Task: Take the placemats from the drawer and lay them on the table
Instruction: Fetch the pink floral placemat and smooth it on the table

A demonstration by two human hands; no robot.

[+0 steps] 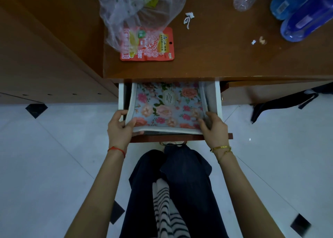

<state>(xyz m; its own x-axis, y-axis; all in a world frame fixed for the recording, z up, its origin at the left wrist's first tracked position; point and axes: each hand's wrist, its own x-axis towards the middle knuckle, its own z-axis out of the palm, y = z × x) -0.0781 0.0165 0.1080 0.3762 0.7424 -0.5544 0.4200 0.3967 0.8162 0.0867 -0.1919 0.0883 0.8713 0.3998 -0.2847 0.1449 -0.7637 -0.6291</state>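
floral placemats (166,105) in open drawer (218,101), near edge lifted above front | left hand (119,128) grips near-left corner | right hand (214,127) grips near-right corner | snack packet (153,47) near tabletop (225,57) front edge

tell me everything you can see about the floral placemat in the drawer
The floral placemat is a flat sheet printed with pink, peach and red roses and green leaves on a pale blue ground, with a round cream emblem near its middle. Its edges curl up, showing a white underside. It lies in the open white-sided drawer under the wooden table, its far end hidden beneath the tabletop. The left hand grips its near left corner and the right hand grips its near right corner.
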